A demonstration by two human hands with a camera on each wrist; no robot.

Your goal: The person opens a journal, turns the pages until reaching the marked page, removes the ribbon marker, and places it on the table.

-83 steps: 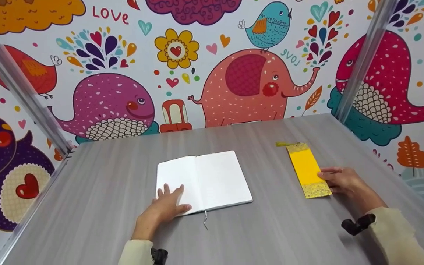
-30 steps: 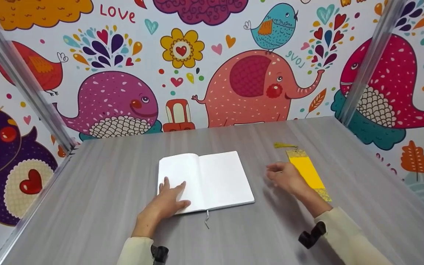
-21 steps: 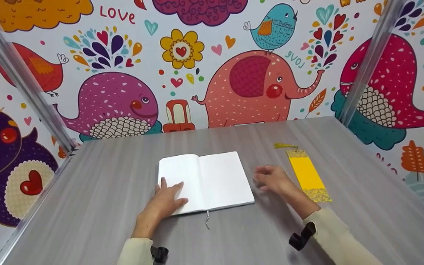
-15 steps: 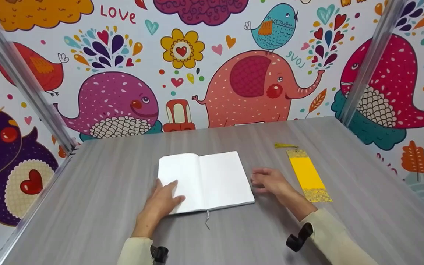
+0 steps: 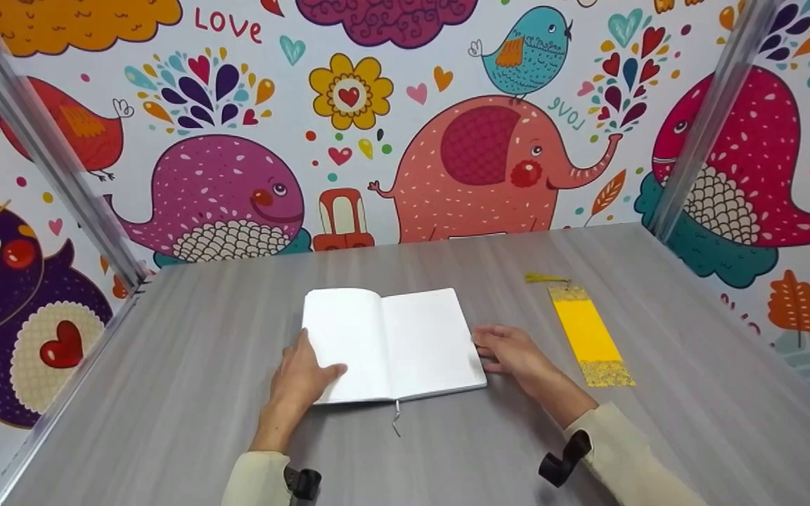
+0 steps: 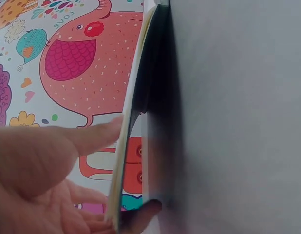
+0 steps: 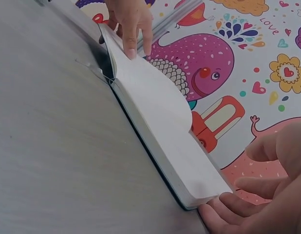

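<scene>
An open notebook [image 5: 426,344] with blank white pages lies on the table, a thin ribbon [image 5: 396,419] trailing from its lower edge. My left hand [image 5: 297,376] grips the left half: the thumb is on the page and, in the left wrist view, fingertips [image 6: 148,214] come round under the dark cover [image 6: 149,73]. That half is raised off the tabletop. At the other side, my right hand [image 5: 517,357] touches the right edge with relaxed fingers; its thumb [image 7: 262,147] stands apart from the pages. A yellow bookmark [image 5: 588,330] with a tassel [image 5: 545,277] lies flat, right of that hand.
The grey wood-grain table [image 5: 187,365] meets a wall [image 5: 419,140] printed with cartoon animals. Metal posts [image 5: 707,119] stand at its back corners. A black wrist mount [image 5: 565,458] hangs by the right sleeve [image 5: 623,450].
My right hand has left the bookmark and moved left to the notebook's right edge. From lying spread on the left page, my left hand has slid to its outer edge and lifted that side.
</scene>
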